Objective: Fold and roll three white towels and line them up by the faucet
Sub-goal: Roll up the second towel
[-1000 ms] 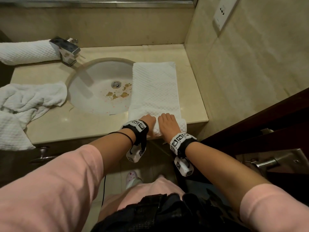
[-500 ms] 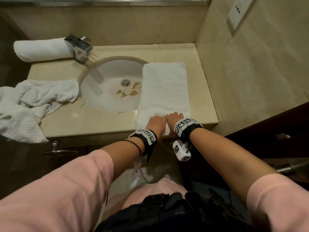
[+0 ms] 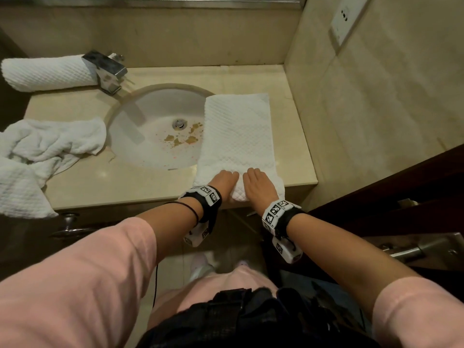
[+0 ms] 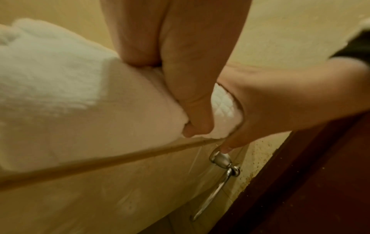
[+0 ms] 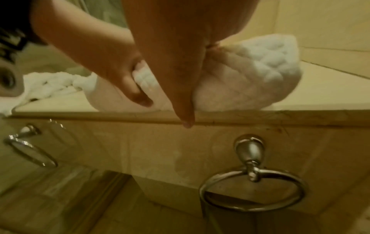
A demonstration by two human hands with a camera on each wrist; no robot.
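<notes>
A folded white towel (image 3: 237,131) lies lengthwise on the counter right of the sink, its near end turned up into a small roll (image 3: 238,190) at the front edge. My left hand (image 3: 222,180) and right hand (image 3: 258,183) sit side by side on that roll, fingers curled over it. In the left wrist view my left thumb and fingers grip the rolled end (image 4: 222,109). The right wrist view shows the roll (image 5: 250,76) under my right hand. One rolled towel (image 3: 47,72) lies left of the faucet (image 3: 105,70). A crumpled towel (image 3: 42,154) is heaped at the counter's left.
The oval sink (image 3: 155,126) has brown stains round its drain. A tiled wall with a socket (image 3: 342,18) rises close on the right. Towel rings (image 5: 252,190) hang on the cabinet front below the counter edge. A dark door with a metal handle (image 3: 406,249) stands at right.
The roll at the towel's near end has grown a little thicker under my hands. My head has shifted, so the view of the counter has swung slightly.
</notes>
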